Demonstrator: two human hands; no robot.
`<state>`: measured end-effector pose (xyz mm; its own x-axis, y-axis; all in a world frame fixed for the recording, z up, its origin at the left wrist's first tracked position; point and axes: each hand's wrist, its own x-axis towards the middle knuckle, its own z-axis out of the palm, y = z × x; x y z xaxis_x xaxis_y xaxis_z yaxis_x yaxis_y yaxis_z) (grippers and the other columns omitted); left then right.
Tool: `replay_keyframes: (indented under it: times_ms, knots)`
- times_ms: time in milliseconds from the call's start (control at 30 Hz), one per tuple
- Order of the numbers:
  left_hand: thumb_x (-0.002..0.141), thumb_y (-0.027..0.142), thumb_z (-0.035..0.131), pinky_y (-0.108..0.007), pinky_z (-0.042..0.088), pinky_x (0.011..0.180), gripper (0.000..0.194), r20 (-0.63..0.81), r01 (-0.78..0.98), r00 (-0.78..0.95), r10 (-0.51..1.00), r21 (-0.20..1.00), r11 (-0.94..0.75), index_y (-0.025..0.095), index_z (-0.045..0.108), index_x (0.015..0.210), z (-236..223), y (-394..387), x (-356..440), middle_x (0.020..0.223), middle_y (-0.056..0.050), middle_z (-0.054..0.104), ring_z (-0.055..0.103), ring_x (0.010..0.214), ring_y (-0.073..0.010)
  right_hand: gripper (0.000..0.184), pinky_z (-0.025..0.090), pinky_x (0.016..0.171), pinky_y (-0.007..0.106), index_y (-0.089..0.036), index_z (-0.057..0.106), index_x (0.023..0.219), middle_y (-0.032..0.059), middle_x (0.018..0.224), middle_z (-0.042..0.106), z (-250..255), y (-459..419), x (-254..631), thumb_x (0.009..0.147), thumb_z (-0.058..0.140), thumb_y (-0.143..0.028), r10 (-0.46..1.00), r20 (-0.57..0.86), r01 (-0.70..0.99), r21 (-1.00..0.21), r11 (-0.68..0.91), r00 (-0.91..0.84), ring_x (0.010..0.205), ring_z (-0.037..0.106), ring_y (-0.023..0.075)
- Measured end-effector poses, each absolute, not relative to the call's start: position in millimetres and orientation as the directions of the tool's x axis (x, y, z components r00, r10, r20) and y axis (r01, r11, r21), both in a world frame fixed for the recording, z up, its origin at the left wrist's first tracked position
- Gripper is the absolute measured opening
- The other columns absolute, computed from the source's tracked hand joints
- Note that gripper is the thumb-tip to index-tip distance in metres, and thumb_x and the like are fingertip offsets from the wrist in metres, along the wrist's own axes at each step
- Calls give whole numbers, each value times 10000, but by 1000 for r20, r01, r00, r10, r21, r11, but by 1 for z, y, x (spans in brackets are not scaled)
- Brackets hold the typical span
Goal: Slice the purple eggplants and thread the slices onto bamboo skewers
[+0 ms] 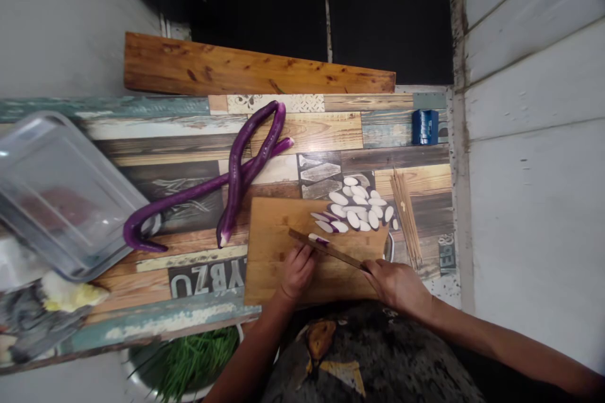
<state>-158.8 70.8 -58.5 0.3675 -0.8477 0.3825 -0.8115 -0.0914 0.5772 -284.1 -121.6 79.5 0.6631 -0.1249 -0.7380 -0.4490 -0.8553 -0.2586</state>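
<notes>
On the wooden cutting board (271,227), my right hand (397,286) grips the handle end of a knife (338,253), its blade slanting up to the left. Curled fingers of my left hand (299,269) press close behind the blade, on an eggplant piece mostly hidden by the hand and knife. A fresh eggplant slice (319,239) lies against the blade's far side. Beyond it, oval white slices with purple skin (362,201) are heaped over the board's back right edge. Long, whole purple eggplants (236,170) lie crossed on the table, left of the board.
Thin wooden skewers (405,217) lie right of the slices, and a blue box (425,127) stands farther back. A clear plastic container (70,201) is at the left. Below the table edge sits a bowl (135,374) of long green leaves (193,362). A wooden plank (255,66) runs along the back.
</notes>
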Motion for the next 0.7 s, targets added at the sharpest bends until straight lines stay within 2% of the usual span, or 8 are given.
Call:
replay_keyframes:
  times_ms: [133, 233, 367, 500, 600, 700]
  knots:
    - [843, 69, 473, -371, 471, 882, 260, 354, -785, 364, -862, 614, -79, 115, 608, 1060, -57, 69, -158, 1013, -137, 646, 548, 1077, -218, 311, 393, 525, 247, -163, 597, 1004, 71, 780, 685, 58, -110, -261, 955, 335, -323, -150, -703, -459, -274, -845, 696, 648, 642, 178]
    - [843, 77, 477, -362, 459, 897, 279, 308, -782, 361, -880, 614, -106, 120, 603, 1089, -56, 68, -157, 1017, -131, 639, 539, 1078, -211, 320, 424, 601, 253, -143, 595, 980, 87, 817, 691, 46, -108, -245, 960, 329, -319, -209, -600, -492, -357, -794, 773, 700, 641, 184]
    - [860, 99, 461, -350, 474, 862, 258, 256, -758, 437, -862, 621, -199, 166, 608, 1061, -53, 65, -159, 1003, -96, 617, 557, 992, -179, 333, 427, 663, 254, -135, 602, 941, 89, 811, 685, 61, -130, -245, 960, 325, -320, -329, -451, -534, -472, -701, 830, 721, 628, 176]
    - [855, 160, 505, -358, 481, 855, 257, 227, -719, 563, -794, 608, -336, 153, 572, 1103, -49, 57, -159, 1001, -105, 590, 554, 977, -185, 396, 396, 615, 241, -144, 606, 845, 71, 731, 665, 86, -161, -264, 956, 302, -372, -435, -364, -567, -507, -650, 824, 669, 612, 170]
    - [864, 224, 499, -348, 496, 822, 326, 105, -597, 664, -740, 670, -441, 154, 512, 1182, -43, 46, -156, 1089, -126, 557, 568, 943, -179, 400, 371, 567, 235, -146, 600, 811, 54, 667, 643, 95, -175, -279, 946, 315, -391, -512, -351, -619, -503, -603, 784, 605, 596, 164]
    - [804, 309, 588, -373, 475, 860, 538, -101, -426, 756, -647, 675, -603, 183, 405, 1294, -33, 30, -154, 1243, -149, 461, 551, 1003, -208, 404, 355, 545, 230, -152, 594, 764, 46, 625, 629, 98, -183, -291, 937, 327, -401, -553, -339, -643, -505, -575, 761, 568, 585, 159]
